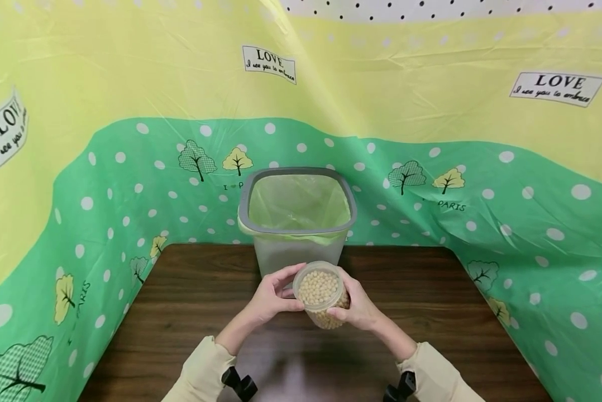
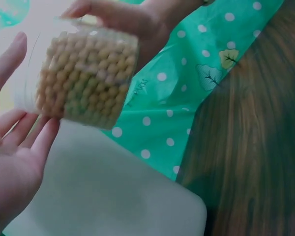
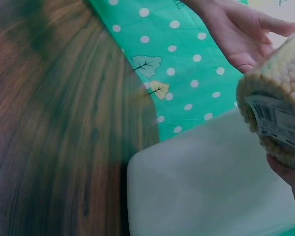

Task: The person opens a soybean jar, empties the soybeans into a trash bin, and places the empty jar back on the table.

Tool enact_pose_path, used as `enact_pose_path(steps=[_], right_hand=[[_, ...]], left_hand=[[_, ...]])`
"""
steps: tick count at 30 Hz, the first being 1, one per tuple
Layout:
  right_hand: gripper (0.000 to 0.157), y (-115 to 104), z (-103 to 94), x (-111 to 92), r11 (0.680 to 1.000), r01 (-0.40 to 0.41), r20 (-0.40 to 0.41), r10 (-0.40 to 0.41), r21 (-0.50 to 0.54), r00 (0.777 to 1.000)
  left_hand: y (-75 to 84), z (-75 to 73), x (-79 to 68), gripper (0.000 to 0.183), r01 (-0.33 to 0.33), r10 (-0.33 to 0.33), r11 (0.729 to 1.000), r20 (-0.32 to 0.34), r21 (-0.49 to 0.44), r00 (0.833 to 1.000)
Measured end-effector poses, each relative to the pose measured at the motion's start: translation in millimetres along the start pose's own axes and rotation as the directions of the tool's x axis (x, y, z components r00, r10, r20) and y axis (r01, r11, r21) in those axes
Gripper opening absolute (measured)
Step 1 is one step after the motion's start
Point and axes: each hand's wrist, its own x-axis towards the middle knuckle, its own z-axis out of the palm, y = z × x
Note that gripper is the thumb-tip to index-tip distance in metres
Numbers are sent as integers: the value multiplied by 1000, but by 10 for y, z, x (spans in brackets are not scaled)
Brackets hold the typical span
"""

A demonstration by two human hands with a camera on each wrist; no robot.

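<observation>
A clear round jar (image 1: pixel 326 318) packed with pale round beans (image 1: pixel 318 287) is held up in front of the bin, its top facing the head camera. My right hand (image 1: pixel 358 304) grips the jar's side, thumb at the front. At the other side my left hand (image 1: pixel 273 293) touches the pale, see-through top end with extended fingers. In the left wrist view, its fingertips (image 2: pixel 51 125) lie against the jar and the thumb stands away from it. A barcode label (image 3: pixel 275 123) shows on the jar's base in the right wrist view.
A grey bin (image 1: pixel 301 254) with a grey rim and a green liner bag (image 1: pixel 298 204) stands behind the hands on a dark wooden table (image 1: pixel 195 312). Patterned green and yellow cloth (image 1: pixel 130 167) hangs around the table's back and sides.
</observation>
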Motion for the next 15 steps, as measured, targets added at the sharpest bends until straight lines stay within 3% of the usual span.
enact_pose_path(steps=[4,7,12,15], right_hand=[[71,7,26,11,991,-3,-90,-9,-134,996],[72,8,31,17,991,-17,-119,1,-131,993],[67,17,-2,19,1000,10,-30,-9,22,1000],[68,16,3,28,998,20,15,-21,55,1000]], left_hand=[[-17,85,-23,77,-26,34,997,-134,66,990],[-26,103,-35,75,-24,34,998,-161,59,986],[-17,-32,-23,75,-1,0,999,-12,-36,1000],[-2,-81,-3,79,14,-14,1000,55,-4,998]])
